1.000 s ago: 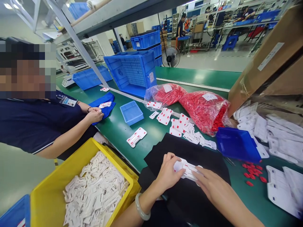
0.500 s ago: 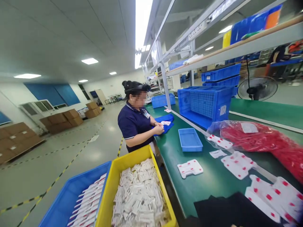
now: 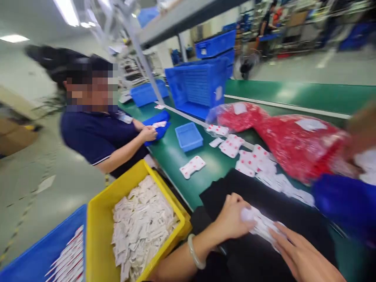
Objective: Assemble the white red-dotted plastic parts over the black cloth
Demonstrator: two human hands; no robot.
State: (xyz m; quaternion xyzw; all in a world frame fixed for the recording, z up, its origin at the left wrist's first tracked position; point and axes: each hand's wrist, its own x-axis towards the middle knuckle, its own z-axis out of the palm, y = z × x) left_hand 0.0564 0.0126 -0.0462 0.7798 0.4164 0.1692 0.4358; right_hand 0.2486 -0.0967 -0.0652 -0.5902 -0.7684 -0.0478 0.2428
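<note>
Left hand (image 3: 233,217), a pale bangle (image 3: 194,250) on its wrist, curls its fingers over the near end of a white plastic plate (image 3: 263,226). It grips that end against the black mat (image 3: 282,203) underneath. Right hand (image 3: 299,250) lies on the plate's other end with fingers stretched out flat, pressing down rather than closing around it. The plate sits between the two hands, flat on the mat, though motion blur hides its slots and edges.

It looks thin, light and fairly stiff, a moulded part that would flex a little but not fold. Its smooth face may slide under dry fingertips, and the mat probably checks that. The short ends or long edges seem the safest places to pinch it, thumb above and fingers below.

Beyond the left hand, plates with red clips (image 3: 192,166) lie scattered on the green tabletop (image 3: 173,156). Farther out is a small blue tray (image 3: 188,136). To that hand's left, a yellow crate (image 3: 100,219) holds bare white plates. Beyond the right hand lies a clear bag of red parts (image 3: 296,141).
</note>
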